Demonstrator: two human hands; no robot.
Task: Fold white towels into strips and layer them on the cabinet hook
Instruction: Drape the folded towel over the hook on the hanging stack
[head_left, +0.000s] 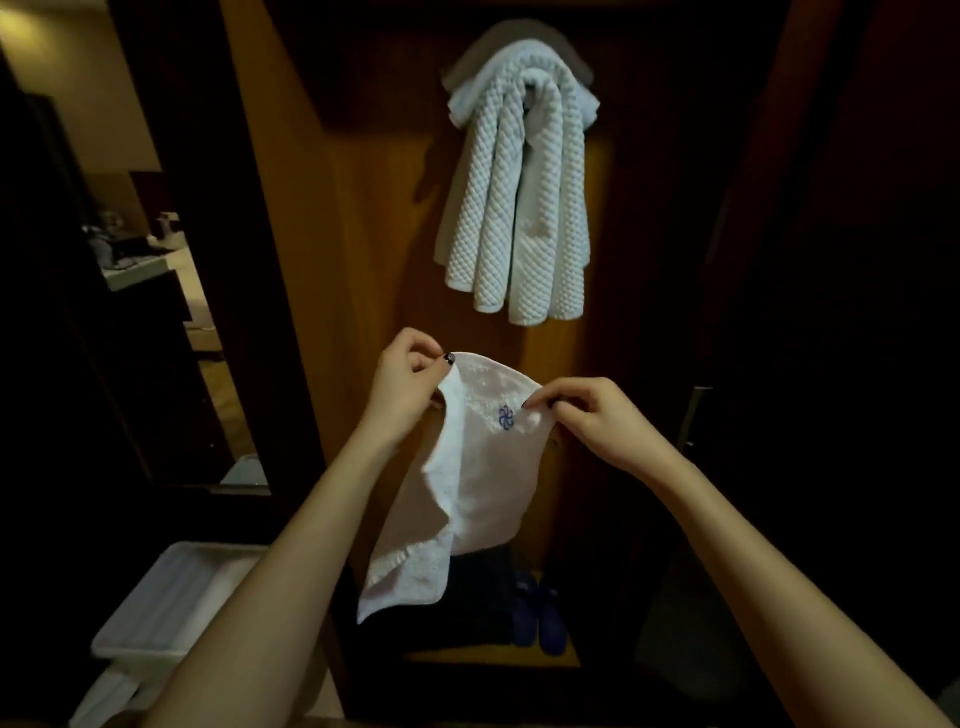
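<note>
a: why is the white towel (483, 478) held up like that?
b: the left hand (410, 384) and right hand (587, 415) each pinch its top edge, so it hangs free in front of the cabinet, likely ready to fold into a strip.
a: and the hook (462, 67)?
b: above it, already draped with waffle towels (519, 208).

Single head-worn wide-angle view, forward and down, close before the cabinet (363, 234)
</note>
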